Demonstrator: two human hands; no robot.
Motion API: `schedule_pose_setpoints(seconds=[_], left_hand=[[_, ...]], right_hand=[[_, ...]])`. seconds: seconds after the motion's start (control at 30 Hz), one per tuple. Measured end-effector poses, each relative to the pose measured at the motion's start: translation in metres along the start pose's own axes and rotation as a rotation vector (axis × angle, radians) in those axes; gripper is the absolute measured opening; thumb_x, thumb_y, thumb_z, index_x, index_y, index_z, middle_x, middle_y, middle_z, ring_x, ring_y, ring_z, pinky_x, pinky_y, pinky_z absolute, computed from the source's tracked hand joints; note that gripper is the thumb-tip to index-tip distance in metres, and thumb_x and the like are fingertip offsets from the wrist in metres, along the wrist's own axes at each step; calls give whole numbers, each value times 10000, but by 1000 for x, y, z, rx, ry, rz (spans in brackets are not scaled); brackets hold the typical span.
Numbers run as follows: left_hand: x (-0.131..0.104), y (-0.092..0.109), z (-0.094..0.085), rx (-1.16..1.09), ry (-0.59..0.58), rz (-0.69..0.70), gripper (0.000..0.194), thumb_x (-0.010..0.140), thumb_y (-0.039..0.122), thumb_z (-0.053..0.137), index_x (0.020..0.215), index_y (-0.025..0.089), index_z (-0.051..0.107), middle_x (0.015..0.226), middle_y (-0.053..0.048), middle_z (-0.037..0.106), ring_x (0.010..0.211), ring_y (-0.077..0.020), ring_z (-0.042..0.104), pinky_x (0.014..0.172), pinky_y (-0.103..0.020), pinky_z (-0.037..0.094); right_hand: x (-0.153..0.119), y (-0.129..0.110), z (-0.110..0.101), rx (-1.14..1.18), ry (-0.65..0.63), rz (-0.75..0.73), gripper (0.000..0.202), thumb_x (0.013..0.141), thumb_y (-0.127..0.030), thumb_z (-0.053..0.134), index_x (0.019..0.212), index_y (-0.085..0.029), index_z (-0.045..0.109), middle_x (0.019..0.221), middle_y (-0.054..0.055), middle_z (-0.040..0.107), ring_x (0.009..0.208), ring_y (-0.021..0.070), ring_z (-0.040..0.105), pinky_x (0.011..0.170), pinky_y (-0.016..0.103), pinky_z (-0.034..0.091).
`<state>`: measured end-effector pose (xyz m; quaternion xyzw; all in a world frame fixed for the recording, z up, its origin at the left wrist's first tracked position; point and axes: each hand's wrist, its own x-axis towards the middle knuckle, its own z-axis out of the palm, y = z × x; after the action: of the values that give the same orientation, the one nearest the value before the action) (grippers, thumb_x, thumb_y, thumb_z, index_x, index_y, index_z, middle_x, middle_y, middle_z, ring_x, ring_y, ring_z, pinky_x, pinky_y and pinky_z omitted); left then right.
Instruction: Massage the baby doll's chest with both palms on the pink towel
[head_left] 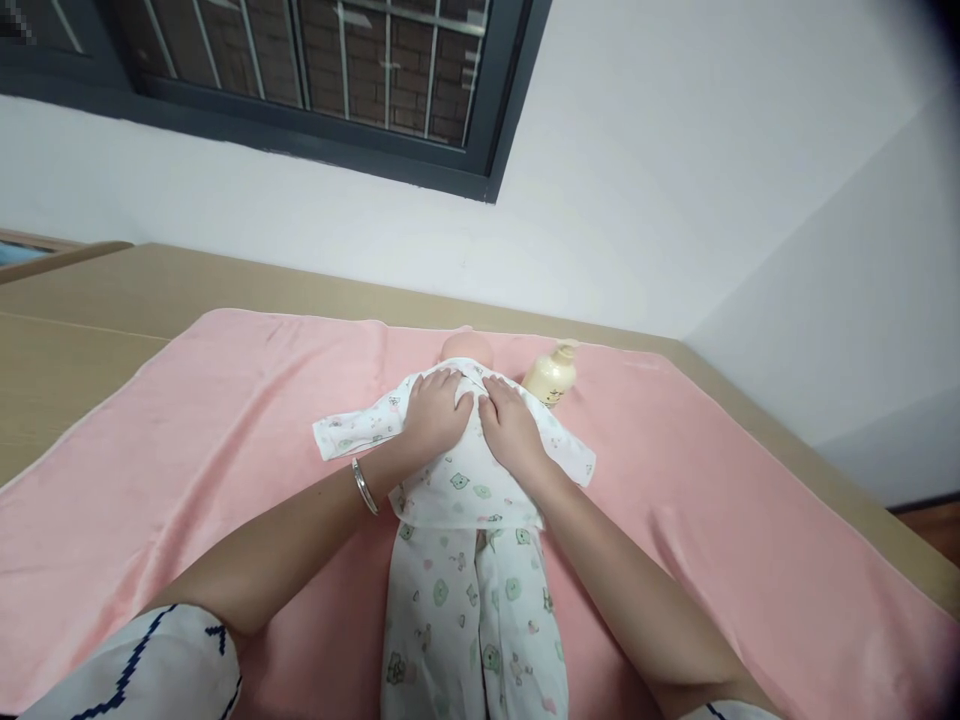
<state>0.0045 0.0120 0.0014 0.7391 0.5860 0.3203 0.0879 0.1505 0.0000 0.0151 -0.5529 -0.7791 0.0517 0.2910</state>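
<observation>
A doll with a round, skin-toned head (466, 346) lies on the pink blanket, dressed in a white patterned top (469, 490) and matching trousers (439, 620). The top's sleeves spread out to both sides. My left hand (437, 408) rests flat on the upper left of the top, fingers extended. On the upper right of the top lies my right hand (511, 418), its fingers also stretched out. The two thumbs point toward each other with a narrow gap between them. Neither hand grips anything.
A cream pump bottle (552, 375) leans on the blanket just beyond my right hand. The pink blanket (247, 420) covers much of a wooden surface (82, 375). A white wall (600, 180) and dark-framed window (480, 165) stand behind.
</observation>
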Motion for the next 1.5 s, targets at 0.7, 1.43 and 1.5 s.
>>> schedule_pose_setpoints(seconds=[0.7, 1.43, 1.5], left_hand=[[-1, 1, -2, 5, 12, 6, 459, 981, 335, 371, 1362, 148, 546, 1449, -115, 571, 1371, -270, 484, 1194, -482, 306], [0, -1, 1, 44, -5, 14, 478, 979, 327, 356, 1379, 138, 538, 1446, -133, 569, 1378, -272, 475, 1198, -479, 291], [-3, 2, -1, 68, 5, 17, 482, 980, 322, 351, 1380, 130, 538, 1441, -144, 570, 1375, -280, 475, 1191, -483, 298]], right_hand=[[0, -1, -1, 18, -5, 11, 504, 994, -297, 332, 1386, -82, 564, 1441, 181, 556, 1390, 304, 456, 1185, 503, 330], [4, 5, -7, -16, -126, -62, 533, 1029, -350, 327, 1461, -78, 481, 1529, 191, 455, 1471, 288, 358, 1225, 506, 239], [6, 8, -6, 25, -120, -49, 519, 1017, -352, 360, 1464, -120, 488, 1532, 159, 463, 1468, 276, 366, 1230, 514, 225]])
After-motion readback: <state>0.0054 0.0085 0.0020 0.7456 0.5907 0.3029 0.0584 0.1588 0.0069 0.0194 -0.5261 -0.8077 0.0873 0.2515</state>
